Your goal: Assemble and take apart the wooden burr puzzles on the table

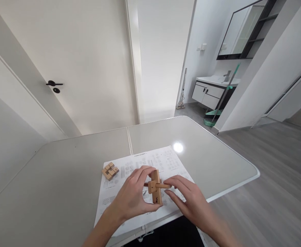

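Observation:
My left hand [132, 193] is closed on a wooden block puzzle [155, 195], its thumb at the bottom end and its fingers at the top. The puzzle is held upright above the paper, and a thin wooden stick [163, 186] runs crosswise through it. My right hand [189, 195] pinches the stick's right end between thumb and fingers. On the sheet's left part rests a small wooden cube puzzle [110, 171] made of several blocks. Beneath both hands lies a white instruction sheet [137, 164] printed with small grey diagrams.
The grey folding table [70, 171] has a seam across its middle and a rounded right corner. Behind it stands a closed door with a black handle [54, 83]. At the back right are a sink cabinet [209, 92], a mop [183, 91] and a green dustpan [212, 116].

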`<state>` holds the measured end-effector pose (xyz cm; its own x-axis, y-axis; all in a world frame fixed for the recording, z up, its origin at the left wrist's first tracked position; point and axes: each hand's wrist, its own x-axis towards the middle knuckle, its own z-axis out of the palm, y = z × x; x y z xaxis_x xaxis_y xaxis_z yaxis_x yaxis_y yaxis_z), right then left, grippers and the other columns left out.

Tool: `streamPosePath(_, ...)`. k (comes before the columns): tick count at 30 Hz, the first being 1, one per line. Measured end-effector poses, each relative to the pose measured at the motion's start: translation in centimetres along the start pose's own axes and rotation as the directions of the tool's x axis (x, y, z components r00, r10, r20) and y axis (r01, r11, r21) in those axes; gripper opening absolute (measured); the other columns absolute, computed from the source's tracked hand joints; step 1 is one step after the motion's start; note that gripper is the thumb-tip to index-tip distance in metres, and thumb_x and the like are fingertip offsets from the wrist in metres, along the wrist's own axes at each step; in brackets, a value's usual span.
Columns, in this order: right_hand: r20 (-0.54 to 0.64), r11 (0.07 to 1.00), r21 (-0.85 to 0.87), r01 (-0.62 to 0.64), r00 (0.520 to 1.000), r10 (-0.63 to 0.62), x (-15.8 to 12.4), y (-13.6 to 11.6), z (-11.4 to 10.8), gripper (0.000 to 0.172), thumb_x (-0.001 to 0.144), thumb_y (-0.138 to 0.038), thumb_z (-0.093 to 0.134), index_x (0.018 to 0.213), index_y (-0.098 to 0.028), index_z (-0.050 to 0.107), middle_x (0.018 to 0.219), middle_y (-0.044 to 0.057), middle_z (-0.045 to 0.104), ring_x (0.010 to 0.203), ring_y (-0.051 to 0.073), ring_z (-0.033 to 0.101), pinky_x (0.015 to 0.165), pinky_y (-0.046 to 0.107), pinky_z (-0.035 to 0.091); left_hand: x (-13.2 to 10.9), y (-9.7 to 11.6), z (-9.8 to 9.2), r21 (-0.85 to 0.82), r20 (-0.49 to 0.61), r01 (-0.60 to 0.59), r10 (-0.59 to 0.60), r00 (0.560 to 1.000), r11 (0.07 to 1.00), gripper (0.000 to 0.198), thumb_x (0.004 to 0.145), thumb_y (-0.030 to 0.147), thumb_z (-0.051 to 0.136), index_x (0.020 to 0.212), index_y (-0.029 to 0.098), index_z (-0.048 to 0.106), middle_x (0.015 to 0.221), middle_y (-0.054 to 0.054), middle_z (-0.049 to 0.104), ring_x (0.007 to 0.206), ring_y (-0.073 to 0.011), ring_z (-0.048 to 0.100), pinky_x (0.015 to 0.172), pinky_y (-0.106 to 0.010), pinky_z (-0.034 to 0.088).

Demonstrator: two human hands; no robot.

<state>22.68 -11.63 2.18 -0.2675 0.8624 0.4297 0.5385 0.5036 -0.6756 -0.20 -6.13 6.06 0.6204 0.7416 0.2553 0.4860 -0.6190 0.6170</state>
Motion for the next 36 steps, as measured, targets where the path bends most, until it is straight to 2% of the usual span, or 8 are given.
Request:
streamPosePath(4, -0.011, 0.996, -0.069, 0.057, 0.998, -0.058, 0.1, -0.3, 0.3, 0.021, 0.107, -0.020, 0.044, 0.118, -0.026, 0.061, 0.093, 0.006, 0.070, 0.075, 0.020, 0.065, 0.067, 0.031, 0.049, 0.1, 0.6, -0.2, 0.058, 0.015, -0.020, 0.019, 1.000, 0.998, 0.078, 0.066, 0.034, 0.087, 0.135, 0.030, 0.050, 0.131, -0.009, 0.064, 0.120, -0.0348, 0.061, 0.095, -0.049, 0.057)
streamPosePath(9, -0.002, 0.997, -0.003, 0.073, 0.997, -0.073, -0.4, -0.4, 0.3, 0.019, 0.106, -0.018, 0.044, 0.115, -0.026, 0.059, 0.090, 0.004, 0.070, 0.072, 0.019, 0.064, 0.066, 0.030, 0.048, -0.1, 0.7, -0.3, 0.102, 0.027, -0.039, 0.037, 0.999, 0.994, 0.077, 0.062, 0.032, 0.088, 0.130, 0.028, 0.051, 0.126, -0.008, 0.066, 0.113, -0.0330, 0.062, 0.092, -0.044, 0.055)
streamPosePath(15, -0.009, 0.997, 0.022, 0.070, 0.998, -0.070, -1.1, -0.4, 0.2, 0.018, 0.105, -0.020, 0.046, 0.112, -0.026, 0.062, 0.089, 0.005, 0.073, 0.074, 0.020, 0.068, 0.066, 0.030, 0.051, -0.3, 1.3, -0.5, 0.097, 0.042, -0.059, 0.055, 0.998, 0.994, 0.074, 0.063, 0.035, 0.087, 0.130, 0.029, 0.054, 0.123, -0.009, 0.068, 0.111, -0.0343, 0.064, 0.097, -0.047, 0.052)
streamPosePath(21, -0.127, 0.995, -0.068, 0.079, 0.988, -0.087, -1.1, -0.8, 0.1, 0.017, 0.105, -0.020, 0.050, 0.112, -0.026, 0.064, 0.094, 0.007, 0.077, 0.079, 0.022, 0.073, 0.069, 0.032, 0.055, -0.3, 2.2, -0.8, 0.104, 0.009, -0.074, 0.074, 0.997, 0.992, 0.078, 0.063, 0.036, 0.087, 0.132, 0.029, 0.053, 0.124, -0.009, 0.068, 0.113, -0.0349, 0.064, 0.095, -0.047, 0.054)
streamPosePath(26, -0.201, 0.999, -0.019, 0.045, 0.978, -0.047, -1.3, -1.3, 0.6, 0.013, 0.103, -0.021, 0.054, 0.107, -0.025, 0.065, 0.092, 0.005, 0.077, 0.076, 0.021, 0.073, 0.068, 0.031, 0.056, -0.4, 2.8, -1.1, 0.048, 0.022, -0.014, 0.013, 1.000, 0.999, 0.077, 0.058, 0.033, 0.090, 0.126, 0.029, 0.054, 0.121, -0.007, 0.067, 0.112, -0.0326, 0.063, 0.091, -0.043, 0.057)
streamPosePath(30, -0.294, 0.998, -0.045, 0.034, 0.955, -0.045, -1.3, -1.6, 0.8, 0.012, 0.102, -0.020, 0.056, 0.109, -0.026, 0.064, 0.089, 0.005, 0.076, 0.070, 0.020, 0.070, 0.065, 0.031, 0.054, -0.3, 3.2, -0.8, 0.022, -0.005, 0.006, -0.006, 1.000, 1.000, 0.076, 0.057, 0.043, 0.090, 0.124, 0.028, 0.057, 0.114, -0.008, 0.069, 0.106, -0.0335, 0.065, 0.091, -0.045, 0.055)
streamPosePath(33, -0.306, 1.000, 0.012, -0.002, 0.952, 0.005, -1.1, -1.8, 0.7, 0.012, 0.102, -0.021, 0.055, 0.108, -0.025, 0.064, 0.082, 0.002, 0.073, 0.065, 0.018, 0.067, 0.064, 0.030, 0.054, -0.2, 3.4, -0.7, 0.045, -0.035, -0.012, 0.013, 0.999, 0.999, 0.079, 0.056, 0.047, 0.091, 0.125, 0.028, 0.057, 0.114, -0.008, 0.069, 0.106, -0.0343, 0.065, 0.093, -0.047, 0.054)
streamPosePath(36, -0.315, 0.999, 0.041, -0.006, 0.949, 0.019, -0.9, -2.0, 0.6, 0.011, 0.102, -0.022, 0.056, 0.106, -0.024, 0.066, 0.085, 0.003, 0.074, 0.067, 0.017, 0.067, 0.064, 0.029, 0.054, -0.2, 3.5, -0.7, 0.055, -0.045, -0.030, 0.033, 0.998, 0.998, 0.081, 0.056, 0.045, 0.091, 0.126, 0.027, 0.055, 0.115, -0.008, 0.068, 0.107, -0.0334, 0.065, 0.092, -0.046, 0.055)
